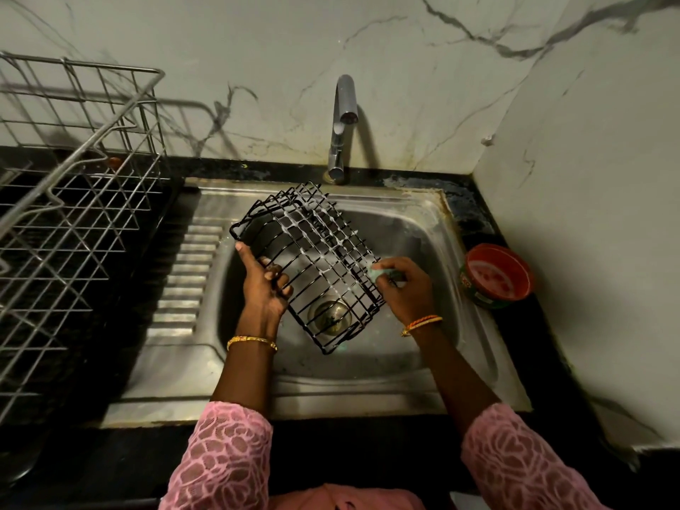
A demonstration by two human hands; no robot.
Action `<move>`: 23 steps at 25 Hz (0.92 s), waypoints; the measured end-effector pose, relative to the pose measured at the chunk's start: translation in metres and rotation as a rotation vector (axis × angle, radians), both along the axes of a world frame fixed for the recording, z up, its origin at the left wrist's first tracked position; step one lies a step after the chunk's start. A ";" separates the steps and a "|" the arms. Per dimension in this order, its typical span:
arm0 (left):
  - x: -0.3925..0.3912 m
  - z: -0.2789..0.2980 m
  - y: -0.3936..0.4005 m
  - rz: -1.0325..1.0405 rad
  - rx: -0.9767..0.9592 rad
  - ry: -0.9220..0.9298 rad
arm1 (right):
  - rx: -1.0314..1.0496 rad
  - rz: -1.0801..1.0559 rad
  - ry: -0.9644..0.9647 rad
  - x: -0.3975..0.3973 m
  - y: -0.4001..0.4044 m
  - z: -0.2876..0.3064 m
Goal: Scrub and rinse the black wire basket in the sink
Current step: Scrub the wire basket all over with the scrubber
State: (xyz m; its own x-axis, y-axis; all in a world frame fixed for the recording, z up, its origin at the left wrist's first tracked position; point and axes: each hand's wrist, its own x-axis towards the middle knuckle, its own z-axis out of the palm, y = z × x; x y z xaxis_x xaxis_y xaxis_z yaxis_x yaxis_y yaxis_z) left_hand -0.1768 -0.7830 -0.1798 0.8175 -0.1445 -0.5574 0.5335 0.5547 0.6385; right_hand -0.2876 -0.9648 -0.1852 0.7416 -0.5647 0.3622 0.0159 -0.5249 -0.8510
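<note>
Left hand [265,285] grips black wire basket [309,263] wires; right hand [403,287] pinches scrub pad [379,272]. Soapy, light, stiff: likely slippery, hold the rim.

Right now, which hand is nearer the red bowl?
Right. The right hand scrubs the basket just left of the red bowl; the left hand grips the basket's far side.

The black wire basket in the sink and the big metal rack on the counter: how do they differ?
The black wire basket is dark, smaller, soapy and held tilted over the sink by the left hand. The metal rack is silvery, larger and stands untouched on the counter. Both are open wire grids.
</note>
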 end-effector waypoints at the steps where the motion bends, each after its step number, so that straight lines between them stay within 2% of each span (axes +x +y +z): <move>1: 0.000 -0.001 0.000 -0.002 0.004 0.004 | -0.014 0.029 -0.001 0.000 0.006 0.002; 4: 0.000 -0.004 0.001 -0.005 0.013 0.001 | -0.136 0.167 -0.025 -0.008 0.025 0.007; 5: 0.001 -0.004 0.002 -0.011 0.012 -0.004 | -0.116 0.167 -0.027 -0.008 0.023 0.006; 8: 0.001 -0.003 0.001 -0.027 0.006 -0.021 | 0.160 -0.047 0.075 0.003 -0.004 0.002; 10: 0.002 -0.004 0.000 -0.031 0.009 -0.014 | 0.231 -0.128 0.144 0.007 -0.010 0.001; 14: 0.004 -0.005 0.000 -0.044 0.007 -0.014 | 0.125 0.015 0.148 0.005 0.011 0.004; 19: 0.005 -0.003 0.002 -0.057 -0.007 -0.024 | 0.300 -0.203 0.192 0.011 -0.022 0.001; 23: 0.006 -0.001 -0.001 -0.064 -0.023 -0.030 | 0.181 -0.079 0.120 -0.004 0.006 0.013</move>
